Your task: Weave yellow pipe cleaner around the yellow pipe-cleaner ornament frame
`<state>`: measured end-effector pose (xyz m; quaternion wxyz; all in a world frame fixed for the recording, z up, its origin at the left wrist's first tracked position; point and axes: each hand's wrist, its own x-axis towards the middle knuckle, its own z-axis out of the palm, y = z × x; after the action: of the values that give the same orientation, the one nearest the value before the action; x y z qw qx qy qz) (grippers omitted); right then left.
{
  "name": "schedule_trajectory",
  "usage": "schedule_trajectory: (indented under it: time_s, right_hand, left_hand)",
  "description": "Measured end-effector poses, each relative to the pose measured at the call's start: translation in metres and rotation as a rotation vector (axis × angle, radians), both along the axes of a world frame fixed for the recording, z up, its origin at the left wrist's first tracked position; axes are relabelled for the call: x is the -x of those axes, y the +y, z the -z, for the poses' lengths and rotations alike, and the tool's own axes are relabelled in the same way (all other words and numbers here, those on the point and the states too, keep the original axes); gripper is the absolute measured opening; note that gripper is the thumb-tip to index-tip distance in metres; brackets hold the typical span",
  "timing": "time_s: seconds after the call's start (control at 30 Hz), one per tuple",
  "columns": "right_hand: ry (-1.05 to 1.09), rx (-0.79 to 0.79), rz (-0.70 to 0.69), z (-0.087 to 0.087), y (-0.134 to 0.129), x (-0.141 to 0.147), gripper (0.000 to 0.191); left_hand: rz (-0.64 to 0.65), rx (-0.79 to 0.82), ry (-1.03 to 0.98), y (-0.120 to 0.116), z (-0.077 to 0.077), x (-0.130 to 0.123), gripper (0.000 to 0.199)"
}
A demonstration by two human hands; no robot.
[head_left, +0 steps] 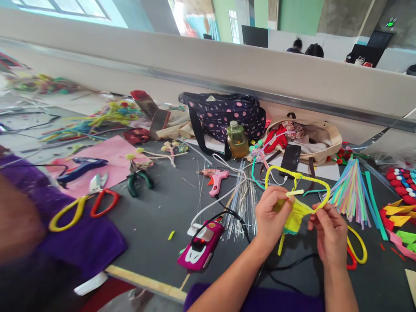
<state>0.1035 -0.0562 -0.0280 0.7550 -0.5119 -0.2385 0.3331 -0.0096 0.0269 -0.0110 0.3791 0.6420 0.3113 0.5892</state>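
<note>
A fuzzy yellow wire frame is held up above the dark grey desk btwn two bare hands, toward the R side of the view. By the L hand, thumb & fingers closed in a pinch, a short pale-yellow stick is gripped near the frame's L side. By the R hand, the frame's lower R edge is pinched w/ the fingertips. Btwn the hands, a bright-yellow fuzzy panel w/ teal edging is seen hanging; how it is joined to the frame can't be told.

Just L of the hands, thin silver wires are spread on the desk, w/ a pink glue gun & a magenta car-shaped device w/ white trim farther L. Behind, a green-tinted bottle w/ amber liquid is stood by a navy patterned bag; a black phone is set by a beige cloth bag. To the R, pastel fuzzy stems are fanned out, & yellow-and-red scissor handles are partly hidden by the R hand. At far L, green-handled pliers & open scissors w/ one yellow & one red handle are laid near a pink sheet; a person's blurred arm is seen at the edge.
</note>
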Motion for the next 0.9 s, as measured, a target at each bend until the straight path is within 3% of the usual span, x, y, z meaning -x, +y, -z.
schedule_trajectory:
  time_s: [0.2,0.37,0.53,0.7,0.9]
  right_hand:
    - [0.109,0.013,-0.203,0.0,-0.002,-0.005,0.019]
    - [0.061,0.086,-0.407,0.003,-0.001,-0.009,0.027]
    - [0.11,0.153,-0.368,0.004,0.001,-0.008,0.028]
    - [0.223,0.201,-0.34,0.003,0.002,-0.003,0.027]
    - [0.266,0.238,-0.43,0.001,0.0,-0.001,0.029]
  left_hand:
    - [0.13,0.033,0.006,0.001,-0.003,0.0,0.011]
    - [0.233,-0.039,0.105,0.0,-0.003,0.0,0.009]
    - [0.219,0.012,0.185,0.0,0.003,0.0,0.007]
    - [0.25,0.104,0.102,0.001,0.004,0.001,0.013]
    - [0.301,-0.039,0.128,0.0,-0.006,0.003,0.01]
